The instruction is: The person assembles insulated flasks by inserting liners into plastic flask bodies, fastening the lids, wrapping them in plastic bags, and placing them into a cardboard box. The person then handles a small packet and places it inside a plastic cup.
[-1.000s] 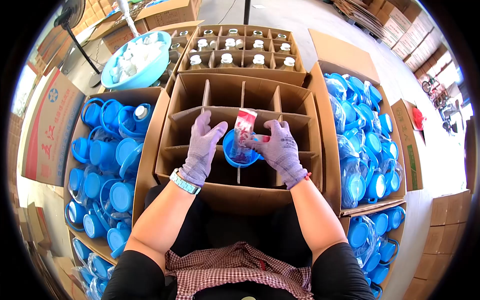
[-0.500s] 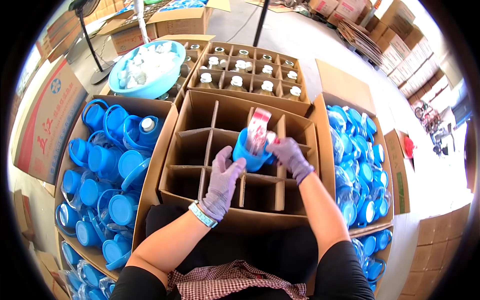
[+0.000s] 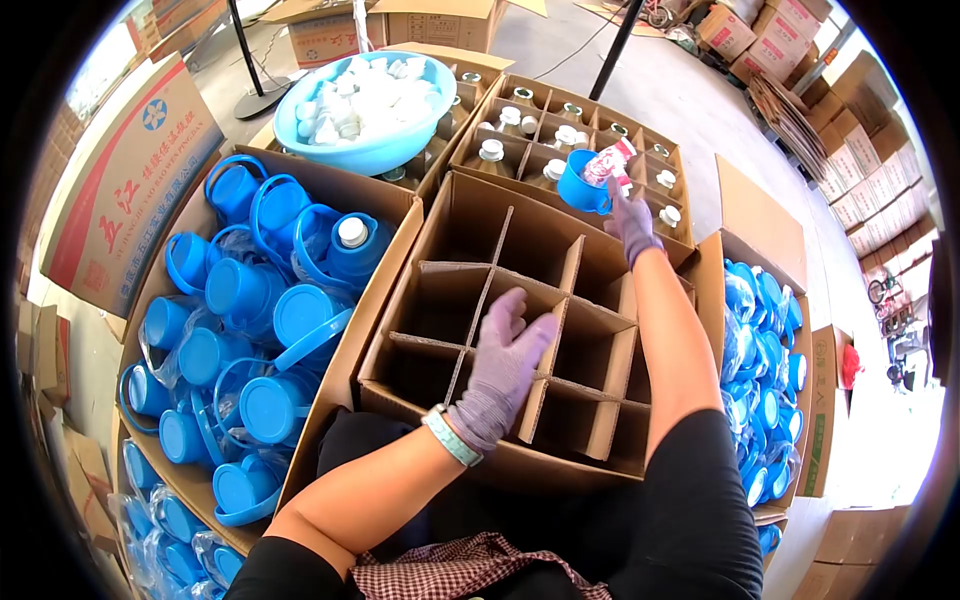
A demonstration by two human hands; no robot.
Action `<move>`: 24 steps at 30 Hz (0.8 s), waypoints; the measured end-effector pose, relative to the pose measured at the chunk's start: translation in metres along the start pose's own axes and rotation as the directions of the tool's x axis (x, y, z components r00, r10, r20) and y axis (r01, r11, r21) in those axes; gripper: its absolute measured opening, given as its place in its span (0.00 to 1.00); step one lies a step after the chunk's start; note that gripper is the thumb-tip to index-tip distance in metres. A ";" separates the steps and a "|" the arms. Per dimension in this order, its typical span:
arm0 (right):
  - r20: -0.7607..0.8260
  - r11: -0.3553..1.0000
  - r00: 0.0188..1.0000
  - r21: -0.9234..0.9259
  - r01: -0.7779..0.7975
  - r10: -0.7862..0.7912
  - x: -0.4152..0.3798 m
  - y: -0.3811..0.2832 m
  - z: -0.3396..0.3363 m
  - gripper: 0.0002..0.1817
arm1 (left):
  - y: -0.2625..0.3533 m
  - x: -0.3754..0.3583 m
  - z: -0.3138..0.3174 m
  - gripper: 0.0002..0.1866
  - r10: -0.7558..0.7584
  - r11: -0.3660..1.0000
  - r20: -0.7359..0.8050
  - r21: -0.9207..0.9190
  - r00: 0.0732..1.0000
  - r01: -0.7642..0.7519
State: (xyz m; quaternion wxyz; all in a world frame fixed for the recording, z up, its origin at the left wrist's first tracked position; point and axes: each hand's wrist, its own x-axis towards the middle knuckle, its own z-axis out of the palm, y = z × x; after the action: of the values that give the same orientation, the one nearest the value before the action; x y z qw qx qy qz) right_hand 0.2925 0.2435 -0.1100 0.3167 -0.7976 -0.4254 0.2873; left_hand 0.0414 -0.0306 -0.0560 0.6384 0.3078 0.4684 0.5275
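My right hand (image 3: 633, 222), in a light purple glove, grips a blue cup (image 3: 580, 186) by its handle side. A red-and-white printed packet (image 3: 608, 162) sticks up out of the cup. Both are over the near edge of a carton of capped bottles (image 3: 491, 150). My left hand (image 3: 512, 350), gloved alike, hovers with parted fingers and nothing in it above a carton with cardboard dividers (image 3: 585, 262), whose visible compartments look bare.
On my left stands a carton of blue lidded jugs with handles (image 3: 275, 405). Another carton of bagged blue jugs (image 3: 765, 380) is at my right. A light blue basin (image 3: 400, 160) of white caps rests at the back left. A dark pole (image 3: 617, 50) rises behind the bottles.
My right hand has carried the cup and packet away from the divided carton, forward to the bottle carton. My left hand has come off the cup. The view has shifted.
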 end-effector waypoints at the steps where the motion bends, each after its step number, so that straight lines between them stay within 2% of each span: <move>1: 0.002 0.995 0.995 0.014 0.101 -0.101 -0.018 0.016 -0.007 0.37 | 0.011 -0.001 -0.006 0.34 0.030 1.000 0.023 -0.007 0.999 -0.029; 3: -0.013 0.898 0.898 -0.002 0.440 -0.440 -0.081 0.055 -0.032 0.29 | 0.040 -0.002 -0.016 0.34 -0.009 0.984 -0.041 -0.179 0.999 0.002; 4: -0.116 0.739 0.730 -0.117 0.663 -0.674 -0.121 0.079 -0.043 0.24 | 0.056 -0.003 -0.029 0.34 0.017 0.978 -0.027 -0.210 0.999 -0.022; 5: -0.005 0.779 0.782 -0.089 0.621 -0.624 -0.168 0.095 -0.067 0.26 | 0.069 -0.005 -0.046 0.34 0.037 0.971 -0.013 -0.237 0.999 -0.039; 6: 0.114 0.751 0.770 -0.174 0.637 -0.627 -0.217 0.108 -0.097 0.28 | 0.077 -0.005 -0.064 0.34 0.126 0.957 0.043 -0.268 0.991 -0.110; 7: 0.191 0.773 0.808 -0.236 0.589 -0.557 -0.258 0.127 -0.121 0.29 | 0.085 -0.004 -0.080 0.34 0.213 0.936 0.096 -0.306 0.972 -0.175; 8: 0.164 0.684 0.731 -0.266 0.679 -0.662 -0.288 0.163 -0.139 0.30 | 0.092 -0.005 -0.088 0.34 0.327 0.944 0.078 -0.078 0.942 -0.321; 9: 0.177 0.686 0.751 -0.316 0.655 -0.636 -0.321 0.188 -0.159 0.31 | 0.098 -0.009 -0.096 0.34 0.436 0.883 0.086 0.154 0.896 -0.444; 10: 0.242 0.712 0.805 -0.376 0.593 -0.542 -0.347 0.222 -0.177 0.34 | 0.091 -0.004 -0.117 0.33 0.479 0.789 0.180 0.341 0.859 -0.511; 11: 0.306 0.666 0.801 -0.447 0.598 -0.514 -0.368 0.250 -0.188 0.33 | 0.091 -0.003 -0.141 0.30 0.553 0.161 0.504 0.717 0.664 -0.678; 12: 0.364 0.612 0.796 -0.510 0.604 -0.483 -0.386 0.274 -0.195 0.33 | 0.086 -0.003 -0.158 0.28 0.311 -0.053 0.689 0.700 0.655 -0.712; 13: 0.423 0.556 0.791 -0.563 0.611 -0.442 -0.398 0.292 -0.197 0.33 | 0.068 -0.011 -0.171 0.28 0.094 -0.304 0.752 0.646 0.652 -0.700; 14: 0.456 0.435 0.754 -0.624 0.649 -0.472 -0.400 0.306 -0.193 0.33 | 0.043 -0.016 -0.189 0.28 -0.126 -0.526 0.740 0.515 0.661 -0.677; 15: 0.493 0.300 0.713 -0.674 0.675 -0.498 -0.396 0.319 -0.186 0.33 | 0.015 -0.007 -0.220 0.22 -0.340 -0.496 0.730 0.396 0.593 -0.773; 16: 0.536 0.154 0.669 -0.710 0.687 -0.516 -0.391 0.328 -0.179 0.33 | -0.042 0.020 -0.268 0.19 -0.290 -0.565 0.758 0.358 0.585 -0.744; 17: 0.478 0.258 0.744 -0.731 0.632 -0.466 -0.382 0.331 -0.170 0.32 | -0.078 0.038 -0.297 0.17 -0.234 -0.632 0.786 0.325 0.572 -0.704; 19: 0.367 0.437 0.863 -0.751 0.495 -0.346 -0.360 0.319 -0.155 0.29 | -0.053 0.026 -0.256 0.16 -0.312 -0.665 0.653 0.368 0.690 -0.650; 20: 0.475 0.452 0.866 -0.745 0.490 -0.156 -0.351 0.303 -0.160 0.27 | -0.049 0.030 -0.241 0.14 -0.444 -0.670 0.446 0.411 0.777 -0.618; 21: 0.559 0.466 0.829 -0.744 0.480 0.038 -0.343 0.284 -0.166 0.26 | -0.045 0.026 -0.234 0.12 -0.426 -0.656 0.424 0.464 0.799 -0.596; 22: 0.526 0.317 0.850 -0.811 0.492 0.028 -0.341 0.278 -0.168 0.27 | -0.034 0.016 -0.223 0.11 -0.391 -0.624 0.473 0.494 0.790 -0.605; 23: 0.543 0.403 0.837 -0.752 0.521 -0.067 -0.334 0.280 -0.188 0.29 | -0.014 0.005 -0.209 0.12 -0.352 -0.592 0.521 0.519 0.777 -0.616; 24: 0.517 0.444 0.840 -0.722 0.530 -0.162 -0.337 0.271 -0.206 0.27 | 0.016 -0.010 -0.192 0.17 -0.355 -0.630 0.506 0.492 0.786 -0.601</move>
State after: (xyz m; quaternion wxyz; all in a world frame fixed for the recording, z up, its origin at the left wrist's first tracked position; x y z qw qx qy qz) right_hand 0.4179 -0.2188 -0.1185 -0.1444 -0.6704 -0.7183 0.1175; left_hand -0.1423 -0.0556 -0.1101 -0.0288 0.8959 0.3938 -0.2034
